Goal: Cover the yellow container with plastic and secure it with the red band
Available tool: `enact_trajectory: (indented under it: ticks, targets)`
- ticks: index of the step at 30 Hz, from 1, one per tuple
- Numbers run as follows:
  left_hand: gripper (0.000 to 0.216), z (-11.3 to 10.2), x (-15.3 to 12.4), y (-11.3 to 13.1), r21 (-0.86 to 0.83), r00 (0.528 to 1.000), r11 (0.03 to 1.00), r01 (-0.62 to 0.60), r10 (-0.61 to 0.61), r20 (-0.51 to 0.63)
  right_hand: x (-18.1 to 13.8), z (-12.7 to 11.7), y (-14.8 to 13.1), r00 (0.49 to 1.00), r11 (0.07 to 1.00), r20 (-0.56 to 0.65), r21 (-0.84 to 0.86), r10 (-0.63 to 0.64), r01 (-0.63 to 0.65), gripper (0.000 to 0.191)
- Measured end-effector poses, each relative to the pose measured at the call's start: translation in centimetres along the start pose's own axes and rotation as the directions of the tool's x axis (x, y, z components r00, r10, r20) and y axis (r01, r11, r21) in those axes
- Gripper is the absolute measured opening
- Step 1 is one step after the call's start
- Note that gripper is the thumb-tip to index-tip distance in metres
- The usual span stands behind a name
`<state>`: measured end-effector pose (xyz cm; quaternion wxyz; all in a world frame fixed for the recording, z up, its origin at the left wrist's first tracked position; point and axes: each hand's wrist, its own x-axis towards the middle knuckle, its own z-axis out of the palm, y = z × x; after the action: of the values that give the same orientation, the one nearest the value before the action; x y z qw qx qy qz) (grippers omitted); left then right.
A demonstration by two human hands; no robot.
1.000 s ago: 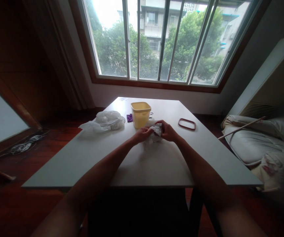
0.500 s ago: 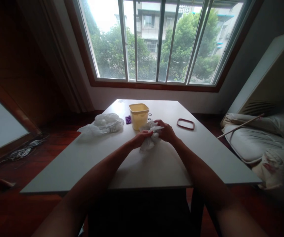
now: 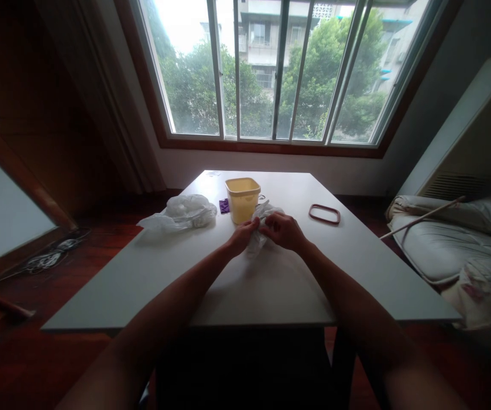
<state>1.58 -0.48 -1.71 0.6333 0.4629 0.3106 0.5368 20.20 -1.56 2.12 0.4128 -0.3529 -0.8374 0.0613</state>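
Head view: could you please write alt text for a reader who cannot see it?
A person's left grip and right grip handle crumpled whitish plastic over a white table, near a yellow tub. A plastic bag lies to the left, a reddish-brown frame to the right.

The right grip (image 3: 286,230) has curled its fingers in beside the left grip (image 3: 242,236); the crumpled plastic bag (image 3: 268,209) now bulges farther toward the surface's (image 3: 138,259) far edge.
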Motion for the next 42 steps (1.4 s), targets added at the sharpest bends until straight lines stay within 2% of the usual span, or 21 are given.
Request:
enact_trajectory:
  ticks: [3,7,13,15,19,21,24,32,37,42]
  targets:
    - [0.051,-0.1,0.0,-0.2,0.039,1.0,0.999,0.004,-0.005,0.02,0.0,0.0,0.1,0.998,0.998,0.067,-0.054,0.013,-0.01,0.031]
    - [0.055,0.0,-0.1,-0.2,0.121,0.999,0.993,-0.003,-0.004,0.054,0.0,-0.4,0.4,0.995,0.985,0.098,-0.172,-0.009,0.026,0.022]
    - [0.052,0.1,-0.3,0.7,0.343,0.986,0.928,-0.146,0.107,0.13,0.1,-0.8,0.3,0.99,0.954,0.143,-0.295,-0.016,0.059,0.03]
    - [0.047,-0.1,-0.4,1.3,0.452,0.972,0.862,-0.229,0.181,0.148,0.1,-1.0,0.3,0.989,0.951,0.148,-0.305,-0.01,0.055,0.033]
    - [0.038,-0.5,-0.4,2.4,0.671,0.93,0.653,-0.351,0.327,0.169,0.0,-1.3,0.4,0.993,0.963,0.121,-0.269,0.001,0.032,0.037]
    - [0.036,-0.7,-0.4,2.7,0.728,0.911,0.572,-0.378,0.369,0.183,0.0,-1.4,0.5,0.996,0.97,0.092,-0.242,0.009,0.014,0.039]
    - [0.037,-1.0,-0.3,2.8,0.761,0.888,0.504,-0.407,0.412,0.202,0.0,-1.6,0.6,0.998,0.975,0.041,-0.222,0.039,-0.029,0.041]
    - [0.042,-1.6,-0.1,2.9,0.765,0.881,0.502,-0.404,0.44,0.176,0.1,-2.6,1.1,0.988,0.965,-0.106,-0.223,0.114,-0.135,0.042]
    - [0.043,-1.4,-0.5,3.2,0.776,0.892,0.511,-0.369,0.43,0.141,0.1,-2.5,1.4,0.967,0.95,-0.195,-0.231,0.164,-0.208,0.042]
    - [0.042,-2.1,-0.1,3.6,0.783,0.88,0.506,-0.363,0.462,0.11,0.2,-2.6,2.5,0.94,0.937,-0.274,-0.225,0.202,-0.267,0.04]
